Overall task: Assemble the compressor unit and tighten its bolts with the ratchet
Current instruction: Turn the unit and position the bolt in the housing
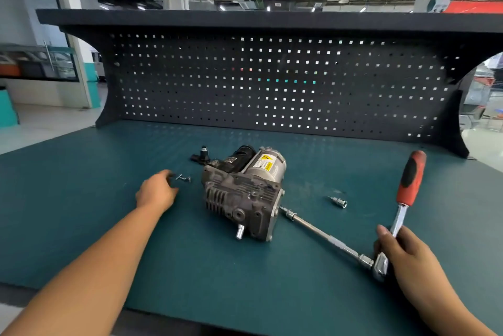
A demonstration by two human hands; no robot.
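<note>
We log the compressor (245, 194) lying on its side mid-tabletop (81, 199), on a teal surface. A black pegboard (272, 82) stands behind it, with the workshop hall beyond. To its left, the left hand (156, 192) is beside loose bolts (183, 178); we cannot tell its fingers' state. To its right, the right hand (400, 254) has its fingers wrapped around the ratchet (408, 186).

Open mat (190, 267) in front of compressor (242, 194)

right hand (397, 251) grips ratchet (400, 216) beside compressor (245, 191).
</note>
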